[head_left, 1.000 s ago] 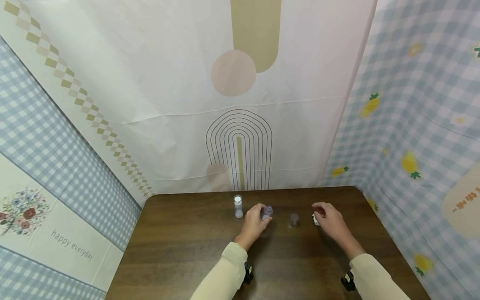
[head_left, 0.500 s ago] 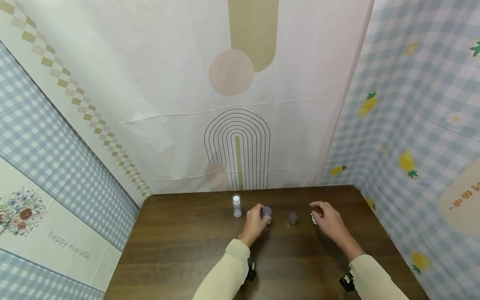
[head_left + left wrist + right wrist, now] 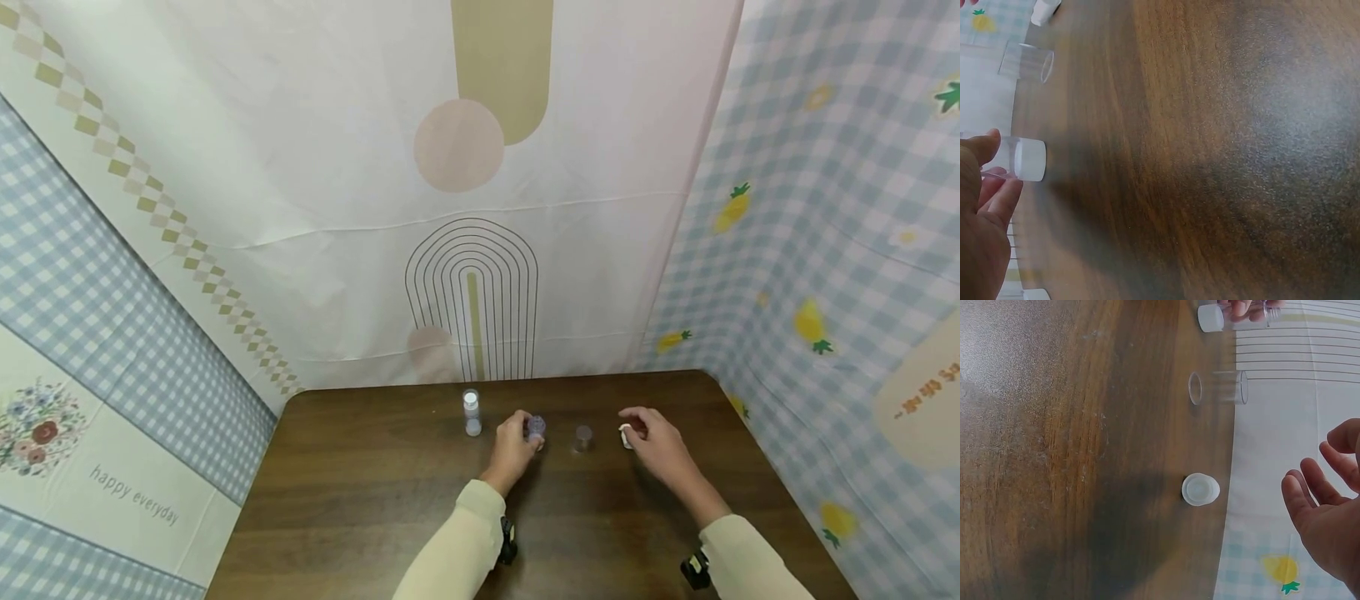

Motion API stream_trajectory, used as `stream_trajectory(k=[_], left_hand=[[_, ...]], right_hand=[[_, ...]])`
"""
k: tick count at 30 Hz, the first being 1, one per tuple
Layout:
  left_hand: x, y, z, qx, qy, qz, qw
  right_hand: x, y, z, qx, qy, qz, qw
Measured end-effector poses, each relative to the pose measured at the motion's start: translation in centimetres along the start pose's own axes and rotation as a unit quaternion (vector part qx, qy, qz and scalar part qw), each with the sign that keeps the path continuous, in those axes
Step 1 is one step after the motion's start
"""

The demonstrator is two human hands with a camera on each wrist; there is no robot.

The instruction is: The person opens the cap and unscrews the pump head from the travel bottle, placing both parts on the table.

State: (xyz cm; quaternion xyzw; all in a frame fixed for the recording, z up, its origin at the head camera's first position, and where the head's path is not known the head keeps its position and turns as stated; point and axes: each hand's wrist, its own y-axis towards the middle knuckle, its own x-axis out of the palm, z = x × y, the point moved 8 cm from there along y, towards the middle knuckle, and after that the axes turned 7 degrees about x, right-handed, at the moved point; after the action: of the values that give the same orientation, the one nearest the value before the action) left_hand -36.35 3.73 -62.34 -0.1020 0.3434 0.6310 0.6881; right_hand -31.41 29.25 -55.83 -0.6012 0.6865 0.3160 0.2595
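My left hand [image 3: 512, 450] grips a small clear bottle [image 3: 535, 427] between thumb and fingers. The bottle stands upright with a white base [image 3: 1030, 159] close to the tabletop, and its threaded neck [image 3: 1274, 312] is uncovered. To its right stands a clear cylindrical cover [image 3: 1225, 387]. Farther right, a small white bottle top [image 3: 1200, 489] sits on the table. My right hand [image 3: 660, 442] hovers beside and above that top, its fingers loosely bent with nothing between them.
A second clear bottle with a white top [image 3: 472, 414] stands left of my left hand. All rest on a brown wooden table [image 3: 360, 483]. A white patterned cloth [image 3: 337, 300] hangs behind, with a checked cloth [image 3: 780, 275] at the right.
My left hand and the bottle have shifted slightly right, toward the clear cover. My right hand stays about the white top. The head view has shifted a little.
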Motion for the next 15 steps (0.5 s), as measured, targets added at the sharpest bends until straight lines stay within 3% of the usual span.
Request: stream_trajectory(k=[8, 15], left_hand=[[-0.5, -0.4, -0.1, 0.016, 0.004, 0.009, 0.9998], [-2.6, -1.3, 0.0, 0.058, -0.002, 0.048, 0.9971]], right_hand=[[0.1, -0.2, -0.3, -0.005, 0.012, 0.003, 0.9999], [-0.5, -0.2, -0.8, -0.019, 0.009, 0.007, 0.9998]])
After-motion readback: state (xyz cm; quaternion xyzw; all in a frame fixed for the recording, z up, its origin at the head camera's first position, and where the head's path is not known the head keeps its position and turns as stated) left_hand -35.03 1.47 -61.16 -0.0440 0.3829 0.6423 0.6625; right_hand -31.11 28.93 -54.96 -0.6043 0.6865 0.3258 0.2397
